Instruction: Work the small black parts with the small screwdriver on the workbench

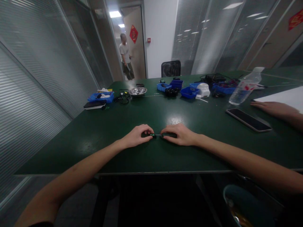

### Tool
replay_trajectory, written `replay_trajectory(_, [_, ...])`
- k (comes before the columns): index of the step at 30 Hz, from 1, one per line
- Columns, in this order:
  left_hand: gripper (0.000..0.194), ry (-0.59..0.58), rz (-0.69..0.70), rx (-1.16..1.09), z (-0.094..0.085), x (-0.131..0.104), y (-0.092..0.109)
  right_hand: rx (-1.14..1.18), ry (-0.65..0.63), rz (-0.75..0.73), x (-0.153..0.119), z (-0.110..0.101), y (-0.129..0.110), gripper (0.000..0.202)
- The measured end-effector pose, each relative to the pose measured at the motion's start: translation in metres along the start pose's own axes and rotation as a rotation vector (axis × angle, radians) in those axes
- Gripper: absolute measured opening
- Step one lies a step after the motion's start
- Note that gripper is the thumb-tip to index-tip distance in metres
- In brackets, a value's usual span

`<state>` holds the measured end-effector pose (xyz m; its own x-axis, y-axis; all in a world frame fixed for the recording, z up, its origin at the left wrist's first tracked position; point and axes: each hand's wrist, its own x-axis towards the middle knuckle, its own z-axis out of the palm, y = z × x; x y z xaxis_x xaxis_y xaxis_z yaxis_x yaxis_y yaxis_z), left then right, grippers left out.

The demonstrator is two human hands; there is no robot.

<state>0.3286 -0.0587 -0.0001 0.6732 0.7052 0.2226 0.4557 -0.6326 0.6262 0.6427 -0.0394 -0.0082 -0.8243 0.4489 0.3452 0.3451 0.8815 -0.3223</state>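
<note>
Over the green table (113,126), my left hand (138,136) pinches a small black-and-green part (153,135) between thumb and fingers; it is too small to name exactly. Facing it, my right hand (181,134) is closed around the dark handle of a screwdriver (159,135). The thin metal shaft runs level to the left, and its tip reaches the part. Most of the handle is hidden by my fingers.
Across the far side stand a metal bowl (138,91), blue trays (189,92), cables (124,96) and a white device (203,90). To the right are a water bottle (246,86), a phone (248,119) and another person's hand (272,108). A person (125,56) stands in the doorway.
</note>
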Motion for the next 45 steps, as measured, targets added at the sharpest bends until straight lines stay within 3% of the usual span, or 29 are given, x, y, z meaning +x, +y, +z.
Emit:
replay_trajectory(35, [0.021, -0.017, 0.003, -0.006, 0.0, 0.0, 0.003, -0.118, -0.032, -0.062, 0.001, 0.001, -0.004, 0.039])
replay_trajectory(45, [0.022, -0.021, 0.034, -0.027, 0.008, 0.0, 0.0, -0.207, -0.011, -0.11, 0.005, 0.002, -0.015, 0.037])
